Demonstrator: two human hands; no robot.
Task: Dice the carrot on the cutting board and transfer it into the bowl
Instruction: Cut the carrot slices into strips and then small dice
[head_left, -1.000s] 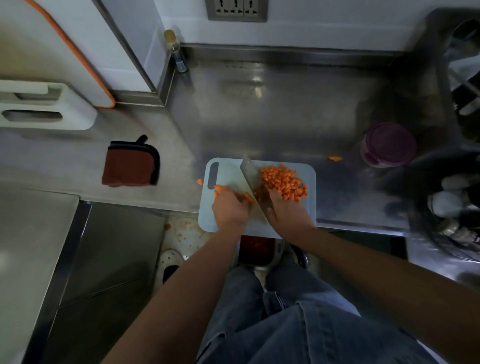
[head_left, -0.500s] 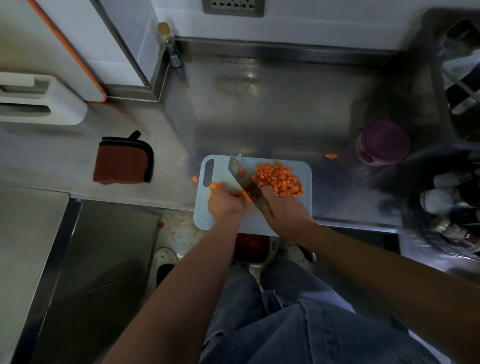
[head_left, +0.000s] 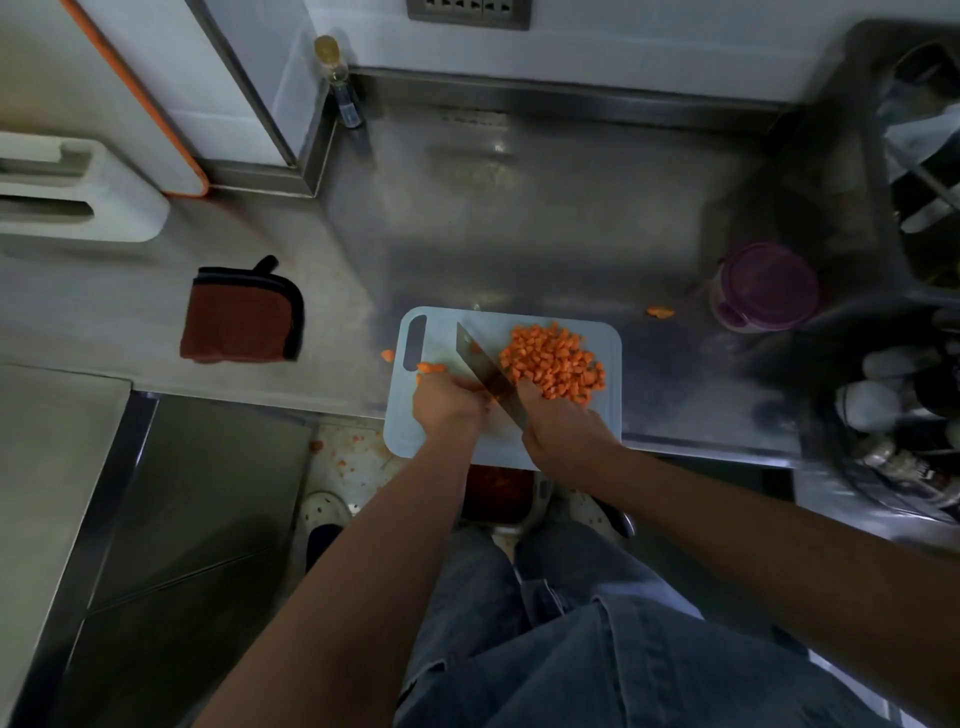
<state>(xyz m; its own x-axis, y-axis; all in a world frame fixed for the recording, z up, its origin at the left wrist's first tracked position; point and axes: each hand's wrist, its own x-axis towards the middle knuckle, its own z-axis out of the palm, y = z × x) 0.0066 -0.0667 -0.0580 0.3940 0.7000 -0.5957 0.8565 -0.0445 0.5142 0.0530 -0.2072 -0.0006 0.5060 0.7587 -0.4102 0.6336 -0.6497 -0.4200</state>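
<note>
Most dicing done: heap of small orange carrot cubes (head_left: 553, 364) sits on right half of pale blue plastic cutting board (head_left: 439, 338). Your left hand (head_left: 447, 402) grips last orange carrot strips (head_left: 431, 368); your right hand (head_left: 558, 426) wraps handle of broad steel cleaver (head_left: 483, 364). Transfer not yet begun.

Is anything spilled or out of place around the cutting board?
Yes. Carrot lies off the cutting board: one piece on the counter to its right, another piece by its left edge, crumbs on the floor.

We lose the handle of the knife (head_left: 485, 374) inside the right hand (head_left: 563, 431); the left hand (head_left: 447, 402) hides most of the carrot piece (head_left: 431, 368).
</note>
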